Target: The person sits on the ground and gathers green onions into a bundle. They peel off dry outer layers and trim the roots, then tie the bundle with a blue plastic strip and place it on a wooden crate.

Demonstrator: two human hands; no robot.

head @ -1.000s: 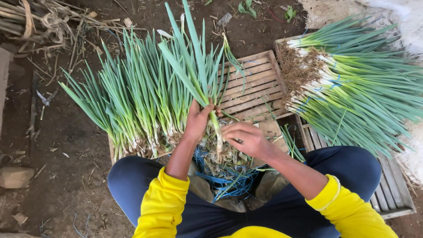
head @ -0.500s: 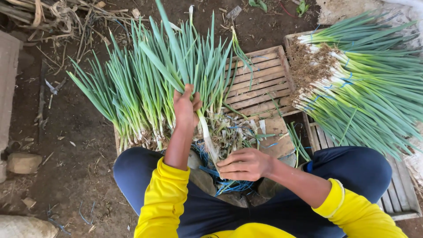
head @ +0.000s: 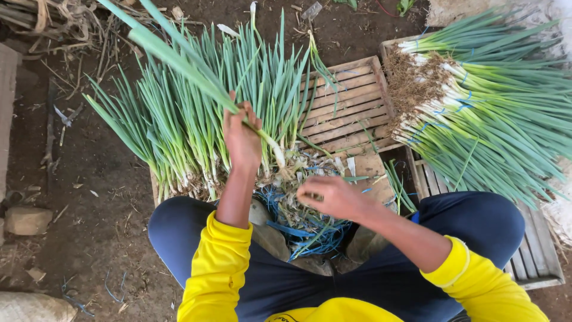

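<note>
1. Head view: green onion raised in the left hand, fingers clamped round the stalk just above its white base; the long leaves slant up and away to the top left edge of the picture, over the loose pile of green onions spread on the dirt in front of the knees.

2. Right hand hovers lower, over a litter of peeled skins and roots, fingers curled together. Whether it pinches a scrap of skin cannot be told from here.

3. Blue ties lie tangled between the person's legs, just beneath that hand.

4. Handling, as it looks: a light thing, firm at the white end, soft and hollow in the leaves, so it would likely crease or snap if gripped high up. The lower stalk, where the left hand has it, seems the sound place to hold. Damp skin there may be slippery.

5. Room to move: the wooden crate sits just right of the loose pile, its slats mostly bare. Further right, a bundled heap of cleaned onions lies with the roots turned towards the crate, filling that side.

6. Bare dirt floor opens on the left, with a stone near the edge. Dry stalks crowd the top left corner, close to where the raised leaves point.
</note>
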